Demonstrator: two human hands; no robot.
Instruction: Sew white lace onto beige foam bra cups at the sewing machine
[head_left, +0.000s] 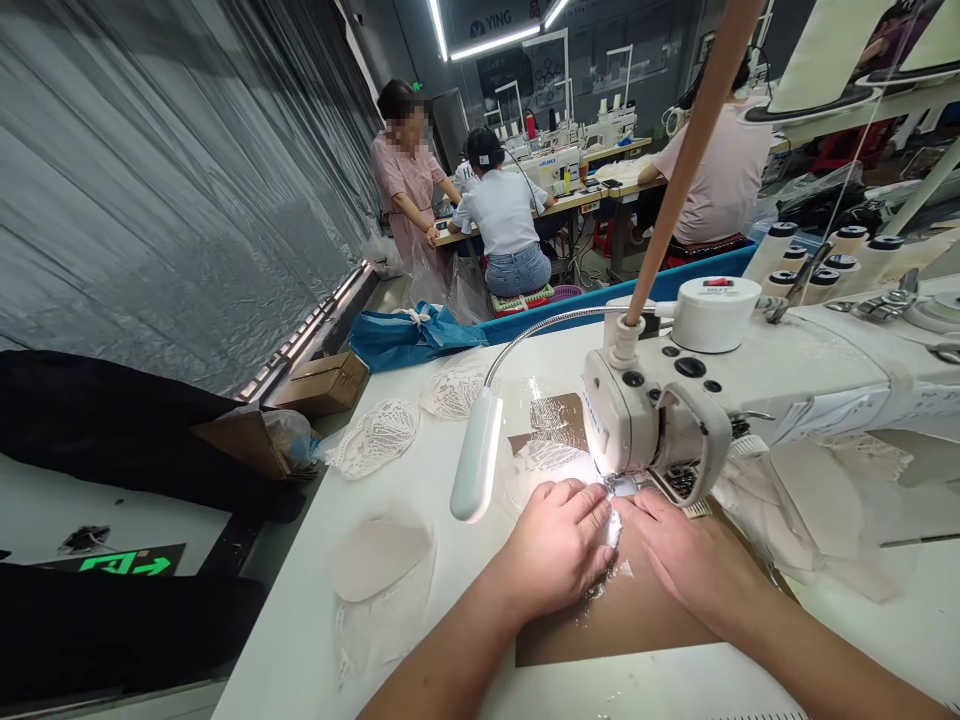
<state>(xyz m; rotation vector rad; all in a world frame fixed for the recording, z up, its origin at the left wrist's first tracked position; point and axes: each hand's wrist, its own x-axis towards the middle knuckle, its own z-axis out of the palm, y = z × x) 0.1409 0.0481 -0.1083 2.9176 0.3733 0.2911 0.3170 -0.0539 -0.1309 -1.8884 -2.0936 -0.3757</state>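
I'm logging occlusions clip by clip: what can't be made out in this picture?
All in the head view:
Full outline of the white fabric: partly covered by the left hand.
Needle tip: too small to pick out near the fingers.
Right end of the sewing machine: cut off by the right edge.
Writing on the papers: too small and faint.
Top of the thread cone: cut off by the top edge.

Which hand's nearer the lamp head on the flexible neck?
Left. The left hand is just below and to the right of the lamp head in the picture; the right hand is farther right.
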